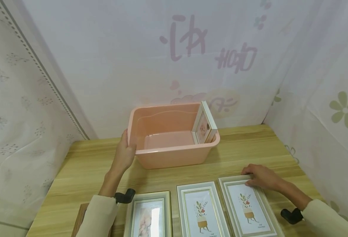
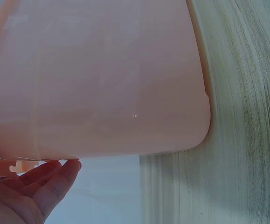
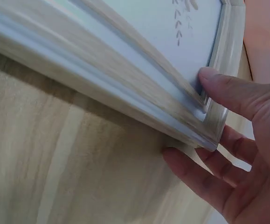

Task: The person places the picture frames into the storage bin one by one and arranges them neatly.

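With the thumb over the rim and fingers outside, my left hand (image 1: 125, 154) grips the left end of a pink plastic basin (image 1: 171, 158). Its fingers touch the basin wall (image 2: 102, 84) in the left wrist view. One white picture frame (image 1: 208, 115) stands on edge inside, at the basin's right end. My right hand (image 1: 262, 177) holds the far right corner of the rightmost picture frame (image 1: 249, 210) on the table. In the right wrist view its thumb lies over the frame's moulding (image 3: 214, 119), with the fingers around the corner's outer edge.
Left of the held frame lie another white picture frame (image 1: 202, 210) with the same plant print and a cream-gold one (image 1: 167, 214) with glare on its glass. A brown frame edge (image 1: 78, 222) shows beside my left sleeve. Patterned cloth (image 1: 117, 65) hangs behind the wooden table (image 1: 88, 164).
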Demonstrator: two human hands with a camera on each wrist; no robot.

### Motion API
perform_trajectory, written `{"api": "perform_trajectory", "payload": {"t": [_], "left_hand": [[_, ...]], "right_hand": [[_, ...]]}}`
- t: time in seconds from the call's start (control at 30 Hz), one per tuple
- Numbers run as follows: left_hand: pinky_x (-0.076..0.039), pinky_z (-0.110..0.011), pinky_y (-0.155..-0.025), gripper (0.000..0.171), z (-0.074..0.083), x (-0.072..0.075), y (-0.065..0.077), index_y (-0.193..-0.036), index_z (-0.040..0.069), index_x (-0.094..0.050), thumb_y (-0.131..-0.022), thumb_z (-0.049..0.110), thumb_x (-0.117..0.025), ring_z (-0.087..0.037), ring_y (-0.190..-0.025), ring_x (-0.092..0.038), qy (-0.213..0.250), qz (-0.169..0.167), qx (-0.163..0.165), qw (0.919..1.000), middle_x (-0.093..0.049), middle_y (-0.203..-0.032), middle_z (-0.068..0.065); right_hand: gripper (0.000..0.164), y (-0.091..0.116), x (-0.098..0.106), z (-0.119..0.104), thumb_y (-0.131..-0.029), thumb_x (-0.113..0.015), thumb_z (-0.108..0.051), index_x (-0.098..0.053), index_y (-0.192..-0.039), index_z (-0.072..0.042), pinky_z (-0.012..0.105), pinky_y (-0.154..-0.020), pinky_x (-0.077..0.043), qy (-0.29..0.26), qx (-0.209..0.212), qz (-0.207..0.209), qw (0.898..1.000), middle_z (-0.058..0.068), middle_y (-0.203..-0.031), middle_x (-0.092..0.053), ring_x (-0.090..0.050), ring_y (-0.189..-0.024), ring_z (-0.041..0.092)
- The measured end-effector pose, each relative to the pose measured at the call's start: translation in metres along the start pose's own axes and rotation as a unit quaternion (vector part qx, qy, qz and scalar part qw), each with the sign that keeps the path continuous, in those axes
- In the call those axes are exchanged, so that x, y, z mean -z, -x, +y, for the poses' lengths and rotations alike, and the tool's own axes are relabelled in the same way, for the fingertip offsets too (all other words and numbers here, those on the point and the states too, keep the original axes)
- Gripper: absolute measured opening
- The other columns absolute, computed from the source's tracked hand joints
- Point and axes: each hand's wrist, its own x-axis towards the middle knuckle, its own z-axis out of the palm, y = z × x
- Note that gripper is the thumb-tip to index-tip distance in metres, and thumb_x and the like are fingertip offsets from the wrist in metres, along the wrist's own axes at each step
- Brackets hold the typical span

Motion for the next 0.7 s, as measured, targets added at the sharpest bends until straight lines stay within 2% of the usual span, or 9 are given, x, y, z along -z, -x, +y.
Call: {"api": "perform_trajectory", "payload": {"t": [0.23,0.37,0.53,0.6,0.7], "left_hand": [[-0.032,-0.061,-0.111,0.058,0.000,0.000,0.001,-0.157,0.007,-0.019,-0.102,0.012,-0.036,-0.039,-0.136,-0.041,-0.002,-0.002,0.006,1.0000,-0.038,-0.152,-0.022],[-0.032,-0.061,-0.111,0.059,0.000,0.001,0.002,-0.157,0.008,-0.017,-0.101,0.012,-0.035,-0.039,-0.135,-0.041,0.002,-0.003,0.017,0.9999,-0.037,-0.152,-0.023],[-0.032,-0.060,-0.111,0.058,0.000,0.000,0.002,-0.156,0.006,-0.021,-0.100,0.009,-0.037,-0.039,-0.135,-0.041,0.005,0.001,0.005,1.0000,-0.039,-0.150,-0.023],[-0.032,-0.060,-0.111,0.058,0.000,0.000,0.001,-0.156,0.006,-0.022,-0.100,0.009,-0.037,-0.039,-0.135,-0.041,0.007,0.002,0.002,1.0000,-0.040,-0.150,-0.023],[-0.031,-0.060,-0.112,0.058,0.001,0.000,0.000,-0.156,0.007,-0.021,-0.101,0.011,-0.037,-0.040,-0.136,-0.041,0.006,0.001,0.001,1.0000,-0.040,-0.150,-0.023]], "right_hand": [[0.016,0.002,0.012,0.006,-0.089,-0.073,-0.020,-0.065,-0.102,-0.018,0.022,-0.064,-0.049,-0.091,0.036,-0.014,0.995,-0.007,-0.091,-0.067,-0.056,-0.077,0.001],[0.023,0.001,0.019,0.011,-0.089,-0.074,-0.021,-0.068,-0.109,-0.013,0.023,-0.069,-0.050,-0.099,0.047,-0.010,0.994,-0.004,-0.096,-0.069,-0.057,-0.084,0.000],[0.038,0.000,0.035,0.011,-0.089,-0.073,-0.022,-0.067,-0.119,0.001,0.024,-0.071,-0.049,-0.111,0.038,-0.006,0.993,-0.002,-0.100,-0.067,-0.054,-0.088,-0.002],[0.038,-0.001,0.043,0.009,-0.090,-0.072,-0.020,-0.066,-0.121,0.003,0.023,-0.072,-0.049,-0.128,0.045,-0.010,0.991,0.001,-0.104,-0.067,-0.055,-0.090,-0.002],[0.033,-0.001,0.054,0.006,-0.093,-0.069,-0.016,-0.066,-0.122,0.000,0.025,-0.071,-0.053,-0.168,0.057,-0.031,0.984,0.003,-0.107,-0.069,-0.060,-0.089,0.001]]}}
